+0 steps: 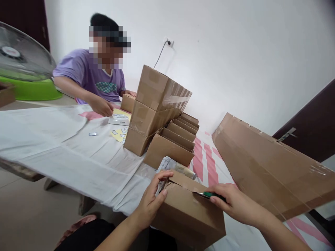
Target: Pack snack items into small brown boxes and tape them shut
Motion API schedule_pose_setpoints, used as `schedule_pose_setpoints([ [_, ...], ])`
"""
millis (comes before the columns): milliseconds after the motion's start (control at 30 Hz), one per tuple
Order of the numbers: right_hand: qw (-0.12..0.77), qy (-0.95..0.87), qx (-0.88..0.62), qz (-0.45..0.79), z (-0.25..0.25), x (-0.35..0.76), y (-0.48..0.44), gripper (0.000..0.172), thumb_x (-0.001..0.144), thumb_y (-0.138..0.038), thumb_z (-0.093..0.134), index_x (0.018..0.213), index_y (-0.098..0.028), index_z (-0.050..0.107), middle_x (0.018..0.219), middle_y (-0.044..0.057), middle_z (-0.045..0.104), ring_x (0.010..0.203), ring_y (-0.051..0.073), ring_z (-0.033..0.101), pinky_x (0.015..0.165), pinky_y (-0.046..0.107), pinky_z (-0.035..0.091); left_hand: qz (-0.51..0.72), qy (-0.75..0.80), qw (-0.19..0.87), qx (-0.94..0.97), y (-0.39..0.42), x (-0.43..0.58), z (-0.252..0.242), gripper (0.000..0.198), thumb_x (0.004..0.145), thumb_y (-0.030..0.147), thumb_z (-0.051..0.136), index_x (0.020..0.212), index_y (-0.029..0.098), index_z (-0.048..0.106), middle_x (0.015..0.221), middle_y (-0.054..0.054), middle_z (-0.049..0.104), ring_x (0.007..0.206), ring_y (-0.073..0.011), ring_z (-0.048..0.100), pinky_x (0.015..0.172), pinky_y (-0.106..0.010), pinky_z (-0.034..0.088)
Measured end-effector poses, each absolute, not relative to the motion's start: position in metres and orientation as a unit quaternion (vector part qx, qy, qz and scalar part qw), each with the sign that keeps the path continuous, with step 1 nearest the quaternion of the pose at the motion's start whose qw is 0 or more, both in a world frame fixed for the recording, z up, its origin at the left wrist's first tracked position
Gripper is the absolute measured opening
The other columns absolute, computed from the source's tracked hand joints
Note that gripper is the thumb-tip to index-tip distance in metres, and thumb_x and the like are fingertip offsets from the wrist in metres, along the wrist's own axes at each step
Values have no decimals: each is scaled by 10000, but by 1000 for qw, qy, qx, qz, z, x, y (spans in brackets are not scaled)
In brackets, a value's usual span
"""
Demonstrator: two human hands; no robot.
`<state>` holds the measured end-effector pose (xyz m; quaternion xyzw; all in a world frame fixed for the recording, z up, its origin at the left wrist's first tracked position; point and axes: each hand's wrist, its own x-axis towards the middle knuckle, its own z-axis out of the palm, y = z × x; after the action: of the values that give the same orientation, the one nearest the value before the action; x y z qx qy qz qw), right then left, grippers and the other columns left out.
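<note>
A brown cardboard box [193, 212] is right in front of me at the table's near edge. My left hand [154, 195] grips its left corner, fingers on the top flap and thumb against the side. In my right hand [232, 200] is a utility knife [210, 195] with a green handle. Its blade touches the seam along the box's top, where a gap shows at the left end. Behind the box lie printed papers or plastic packaging [178, 166], partly covered by it.
Several open boxes [167, 150] stand in a row beyond, beside a tall stack of closed boxes [149, 115]. A large cardboard sheet [272, 167] leans at the right. Across the table [65, 146], a person [89, 76] reaches toward a small white item [119, 120]. A fan [26, 59] stands far left.
</note>
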<state>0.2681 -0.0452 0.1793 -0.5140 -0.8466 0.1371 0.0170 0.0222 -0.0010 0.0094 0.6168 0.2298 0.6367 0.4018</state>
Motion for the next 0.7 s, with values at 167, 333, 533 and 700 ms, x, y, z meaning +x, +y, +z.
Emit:
schedule_pose_setpoints([
  [167,19,-802,-568,184,177,318,-65,280,947,-386,445,1062,-293,683,941,10,707,820,173,646,717,259,511,635,229,400,620,-1,22,7,371,936,377,435,1269,222,493,1288,-101,537,1289,-281,414,1091,-455,316],
  [333,71,-743,-611,262,154,374,-77,327,921,-459,469,965,-235,703,844,31,676,703,160,609,625,252,508,637,226,398,621,-1,23,8,347,941,375,427,1250,235,504,1299,-86,532,1299,-269,408,1103,-437,306],
  [533,153,-696,-677,185,67,417,-76,364,883,-486,478,1028,-207,663,890,58,687,830,225,644,764,349,516,636,223,400,621,1,24,5,346,948,371,416,1261,242,486,1311,-79,514,1302,-255,395,1106,-411,293],
  [700,102,-696,-700,124,4,428,-76,359,809,-366,537,1118,-218,643,1102,92,671,1039,266,619,913,376,469,633,217,409,620,2,25,4,338,947,380,417,1258,261,476,1319,-68,507,1316,-250,380,1110,-397,282],
])
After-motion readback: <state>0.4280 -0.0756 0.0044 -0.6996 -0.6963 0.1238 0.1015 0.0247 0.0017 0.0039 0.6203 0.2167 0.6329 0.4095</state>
